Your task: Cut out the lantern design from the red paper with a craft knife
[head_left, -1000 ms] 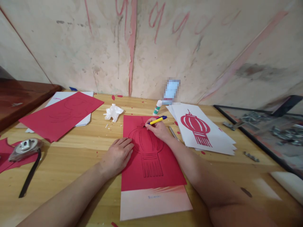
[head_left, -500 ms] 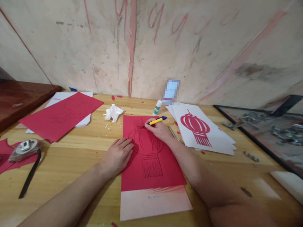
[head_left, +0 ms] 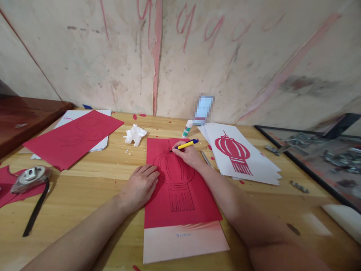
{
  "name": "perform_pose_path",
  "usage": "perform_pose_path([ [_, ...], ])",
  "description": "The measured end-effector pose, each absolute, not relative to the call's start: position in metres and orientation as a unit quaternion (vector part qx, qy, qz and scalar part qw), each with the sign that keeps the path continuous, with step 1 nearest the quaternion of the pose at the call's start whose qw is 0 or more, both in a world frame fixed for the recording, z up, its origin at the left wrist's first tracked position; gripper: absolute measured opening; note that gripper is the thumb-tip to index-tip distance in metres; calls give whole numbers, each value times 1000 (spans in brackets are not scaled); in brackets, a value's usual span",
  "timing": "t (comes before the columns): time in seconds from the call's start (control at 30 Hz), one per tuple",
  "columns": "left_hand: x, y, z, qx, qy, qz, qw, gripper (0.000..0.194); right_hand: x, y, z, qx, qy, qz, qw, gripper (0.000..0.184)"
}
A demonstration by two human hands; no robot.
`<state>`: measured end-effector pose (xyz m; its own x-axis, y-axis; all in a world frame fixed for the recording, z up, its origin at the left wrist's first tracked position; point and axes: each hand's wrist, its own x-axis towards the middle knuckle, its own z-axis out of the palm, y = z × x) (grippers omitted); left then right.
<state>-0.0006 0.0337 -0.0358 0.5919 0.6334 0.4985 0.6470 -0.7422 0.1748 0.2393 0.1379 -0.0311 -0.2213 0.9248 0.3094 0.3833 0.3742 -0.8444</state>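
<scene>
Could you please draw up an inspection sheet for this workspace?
Surface: wooden table, strewn with small red scraps.
Work in hand: red sheet bearing a dark lantern outline, over a pale sheet; yellow-and-blue pen at the outline's top.
Clutter: crumpled tissue, upright glue stick, tape measure with a black strap; white sheets with a red lantern to the right.
Hands: left hand resting on the red sheet's left edge; right hand gripping the pen.
Cables: nothing seen.
Surroundings: stained wall with red marks behind; black-edged surface at right bearing metal pieces.
</scene>
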Motion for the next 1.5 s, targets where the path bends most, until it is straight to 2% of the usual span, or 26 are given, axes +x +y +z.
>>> perform_pose_path([
  [0.4, -1, 34, -37, -891, -363, -274, -6, 28, 241, 138, -31, -460, -719, 314, 415, 12],
  [0.73, -2, 35, -38, -895, -360, -262, 19, 26, 247, 141, -24, -464, -697, 307, 453, 16],
  [1.0, -1, 34, -37, -897, -361, -254, 32, 24, 257, 142, -6, -503, -543, 422, 524, 32],
  [1.23, 0, 33, -34, -898, -358, -252, 31, 24, 220, 132, -20, -463, -606, 405, 504, 25],
  [1.5, 0, 33, -33, -896, -354, -263, 43, 24, 225, 131, -30, -483, -625, 350, 504, 13],
])
